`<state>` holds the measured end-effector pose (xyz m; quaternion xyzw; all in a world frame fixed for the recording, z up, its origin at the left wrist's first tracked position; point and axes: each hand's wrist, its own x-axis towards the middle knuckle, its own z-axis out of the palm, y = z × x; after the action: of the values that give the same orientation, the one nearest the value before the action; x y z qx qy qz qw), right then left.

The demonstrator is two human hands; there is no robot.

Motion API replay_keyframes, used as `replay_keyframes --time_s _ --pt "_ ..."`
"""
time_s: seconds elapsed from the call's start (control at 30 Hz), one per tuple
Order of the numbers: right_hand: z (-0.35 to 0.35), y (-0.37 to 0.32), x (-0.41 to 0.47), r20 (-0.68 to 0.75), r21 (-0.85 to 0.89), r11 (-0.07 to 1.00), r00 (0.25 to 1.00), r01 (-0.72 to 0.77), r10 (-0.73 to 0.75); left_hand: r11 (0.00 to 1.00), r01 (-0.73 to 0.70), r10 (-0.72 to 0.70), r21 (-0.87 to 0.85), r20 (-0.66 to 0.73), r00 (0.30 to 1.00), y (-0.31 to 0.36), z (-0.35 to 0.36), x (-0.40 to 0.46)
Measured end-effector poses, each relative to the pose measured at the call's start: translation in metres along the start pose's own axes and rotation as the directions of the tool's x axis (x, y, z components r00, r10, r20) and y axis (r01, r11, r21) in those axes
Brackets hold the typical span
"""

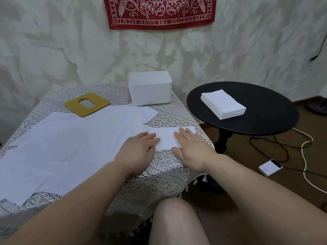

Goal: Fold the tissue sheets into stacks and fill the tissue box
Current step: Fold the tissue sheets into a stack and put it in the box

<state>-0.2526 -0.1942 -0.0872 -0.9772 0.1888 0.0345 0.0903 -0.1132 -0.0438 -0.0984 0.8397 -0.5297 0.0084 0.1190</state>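
A folded white tissue sheet (pixel 168 138) lies near the right edge of the lace-covered table (pixel 164 167). My left hand (pixel 138 149) presses flat on its left end and my right hand (pixel 191 147) presses flat on its right end, fingers straight. Several unfolded white tissue sheets (pixel 67 142) are spread over the left and middle of the table. The white tissue box (pixel 150 87) stands at the table's far edge. Its tan lid with an oval slot (pixel 86 104) lies to the left of it. A neat stack of folded tissues (pixel 223 104) sits on the round black side table (pixel 265 117).
The black side table stands just right of the lace table. On the brown floor to the right lie cables (pixel 290 147) and a small white device (pixel 269 167). A red bandana (pixel 159 13) hangs on the wall. My knee (pixel 177 223) is below the table's front edge.
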Motion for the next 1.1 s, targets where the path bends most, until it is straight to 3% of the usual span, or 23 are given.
replay_keyframes --time_s 0.37,0.5,0.67,0.87,1.1 --pt "-0.006 -0.003 -0.006 0.069 -0.033 0.999 0.998 0.006 -0.003 0.998 -0.004 0.0 0.058 0.061 0.998 0.002 -0.006 0.001" --pt "-0.01 -0.016 -0.004 -0.035 -0.021 0.999 0.999 0.036 -0.036 0.995 0.041 -0.039 0.09 -0.029 0.999 -0.004 -0.023 -0.013" --pt "-0.012 -0.068 0.004 -0.166 0.111 0.974 0.97 0.199 -0.18 0.978 0.206 -0.201 0.034 -0.101 0.974 -0.049 -0.05 -0.052" --pt "-0.006 -0.122 0.019 -0.135 0.145 0.948 0.955 0.282 -0.264 0.956 0.274 -0.274 0.104 -0.012 0.962 -0.095 -0.07 -0.093" --pt "0.001 -0.142 0.023 -0.155 0.138 0.949 0.953 0.283 -0.262 0.956 0.293 -0.29 0.0 -0.134 0.948 -0.1 -0.064 -0.105"
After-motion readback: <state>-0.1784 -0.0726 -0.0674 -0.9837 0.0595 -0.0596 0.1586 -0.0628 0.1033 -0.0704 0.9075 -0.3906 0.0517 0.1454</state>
